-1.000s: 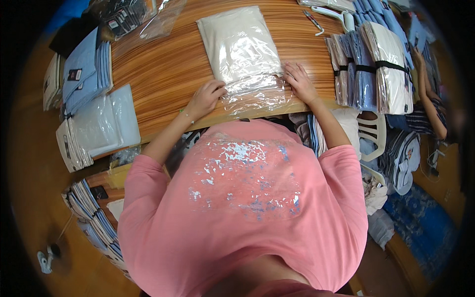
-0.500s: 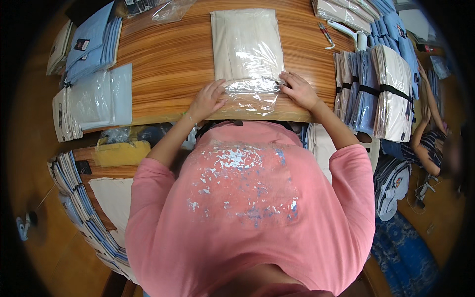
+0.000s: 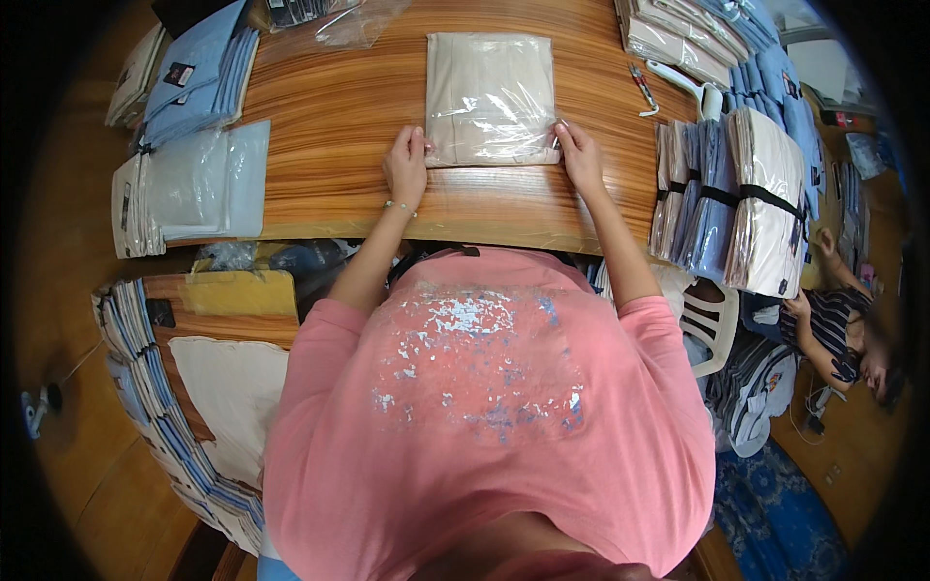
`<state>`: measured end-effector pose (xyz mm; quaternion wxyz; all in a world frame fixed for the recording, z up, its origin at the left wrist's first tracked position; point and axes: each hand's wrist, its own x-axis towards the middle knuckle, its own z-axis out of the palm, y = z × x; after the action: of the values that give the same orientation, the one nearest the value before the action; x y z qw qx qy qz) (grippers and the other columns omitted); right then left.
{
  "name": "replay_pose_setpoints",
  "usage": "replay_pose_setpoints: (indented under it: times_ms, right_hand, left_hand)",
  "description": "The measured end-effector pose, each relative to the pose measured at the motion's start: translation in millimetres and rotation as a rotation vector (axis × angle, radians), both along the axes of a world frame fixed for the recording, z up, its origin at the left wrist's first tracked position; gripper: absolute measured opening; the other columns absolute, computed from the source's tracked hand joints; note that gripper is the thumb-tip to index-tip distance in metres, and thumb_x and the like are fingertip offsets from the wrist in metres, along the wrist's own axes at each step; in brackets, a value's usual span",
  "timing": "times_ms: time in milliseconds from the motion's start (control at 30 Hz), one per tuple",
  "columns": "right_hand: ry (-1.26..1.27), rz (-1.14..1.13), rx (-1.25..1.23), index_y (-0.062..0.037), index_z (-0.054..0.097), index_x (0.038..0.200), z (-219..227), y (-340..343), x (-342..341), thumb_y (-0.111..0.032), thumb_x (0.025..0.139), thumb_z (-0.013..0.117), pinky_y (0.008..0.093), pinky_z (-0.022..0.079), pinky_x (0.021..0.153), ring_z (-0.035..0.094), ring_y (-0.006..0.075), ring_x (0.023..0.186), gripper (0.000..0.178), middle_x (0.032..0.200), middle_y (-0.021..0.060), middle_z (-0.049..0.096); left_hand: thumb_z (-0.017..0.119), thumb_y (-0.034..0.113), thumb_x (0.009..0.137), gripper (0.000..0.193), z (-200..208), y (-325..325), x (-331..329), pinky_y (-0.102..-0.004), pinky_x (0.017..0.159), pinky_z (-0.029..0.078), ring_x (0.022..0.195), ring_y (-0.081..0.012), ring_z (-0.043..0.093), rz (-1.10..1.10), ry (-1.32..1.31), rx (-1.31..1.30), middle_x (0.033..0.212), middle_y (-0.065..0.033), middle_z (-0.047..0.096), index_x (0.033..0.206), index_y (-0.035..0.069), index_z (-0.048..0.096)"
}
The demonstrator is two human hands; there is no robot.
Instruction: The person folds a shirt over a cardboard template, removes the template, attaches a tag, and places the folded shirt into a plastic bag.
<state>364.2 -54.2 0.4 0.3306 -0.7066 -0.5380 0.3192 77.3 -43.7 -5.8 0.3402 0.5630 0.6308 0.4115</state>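
Observation:
A folded beige garment in a clear plastic bag (image 3: 491, 97) lies flat on the wood-grain table in front of me. My left hand (image 3: 406, 165) pinches its near left corner, thumb against the bag's edge. At the near right corner, my right hand (image 3: 581, 160) has its thumb and fingers closed on the plastic. The bag's near edge is straight, with its loose end out of sight, and light glints off the film. The fingertips beneath the bag are hidden.
Right of me stand strapped bundles of bagged garments (image 3: 765, 203), with a white-handled tool (image 3: 678, 79) and a small red tool (image 3: 642, 89) behind them. Blue folded garments (image 3: 199, 73) and clear plastic bags (image 3: 199, 184) lie left. A co-worker (image 3: 838, 320) is at far right.
The bag's loose near end, spread toward me before, is now folded out of sight. Both hands have moved from lying on it to gripping the near corners, a little farther away.

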Motion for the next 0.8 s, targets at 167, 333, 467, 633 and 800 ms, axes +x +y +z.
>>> replay_pose_setpoints:
  times_ms: [167,333,467,633,800]
  right_hand:
    - [-0.013,-0.041,0.087,-0.0163,0.067,0.104,1.9,1.8,-7.3,-0.034,0.090,0.052,0.0351,0.047,0.067,0.062,0.0302,0.074,0.027,0.080,0.0161,0.064]
    - [0.047,0.003,0.207,-0.0199,0.064,0.112,-3.5,-0.5,-5.2,-0.029,0.090,0.052,0.0311,0.048,0.072,0.064,0.0271,0.083,0.026,0.093,0.0159,0.065]
    - [0.016,0.004,0.147,-0.0209,0.062,0.114,10.0,-2.2,-11.1,-0.029,0.091,0.052,0.0283,0.048,0.074,0.065,0.0228,0.087,0.027,0.100,0.0145,0.065]
    - [0.079,-0.069,0.072,-0.0168,0.062,0.115,13.3,-0.8,-11.2,-0.027,0.090,0.054,0.0261,0.047,0.071,0.064,0.0170,0.080,0.028,0.097,0.0104,0.068]
    - [0.518,-0.188,-0.040,-0.0076,0.065,0.110,11.7,8.1,-8.8,-0.021,0.089,0.056,0.0216,0.043,0.061,0.054,0.0084,0.066,0.026,0.082,0.0023,0.066]
  left_hand:
    - [0.049,0.030,0.093,0.030,13.3,8.8,-7.8,-0.0251,0.057,0.043,0.063,-0.0090,0.057,-0.038,-0.397,-0.240,0.071,-0.0067,0.065,0.084,0.003,0.058]
    - [0.054,0.032,0.089,0.031,37.0,28.8,-11.3,-0.0222,0.055,0.041,0.062,-0.0054,0.055,-0.170,-0.339,-0.443,0.073,-0.0058,0.065,0.090,0.002,0.061]
    - [0.052,0.030,0.091,0.031,19.0,46.3,0.3,-0.0282,0.057,0.045,0.065,-0.0138,0.059,-0.130,-0.070,-0.040,0.074,-0.0087,0.066,0.093,0.001,0.060]
    - [0.048,0.023,0.093,0.025,7.2,61.0,22.5,-0.0316,0.061,0.046,0.066,-0.0208,0.062,-0.029,0.002,0.172,0.074,-0.0081,0.066,0.090,0.002,0.060]
    - [0.045,0.026,0.094,0.025,13.0,60.8,27.0,-0.0361,0.064,0.047,0.071,-0.0276,0.064,-0.018,0.237,0.158,0.076,-0.0092,0.067,0.089,0.006,0.060]
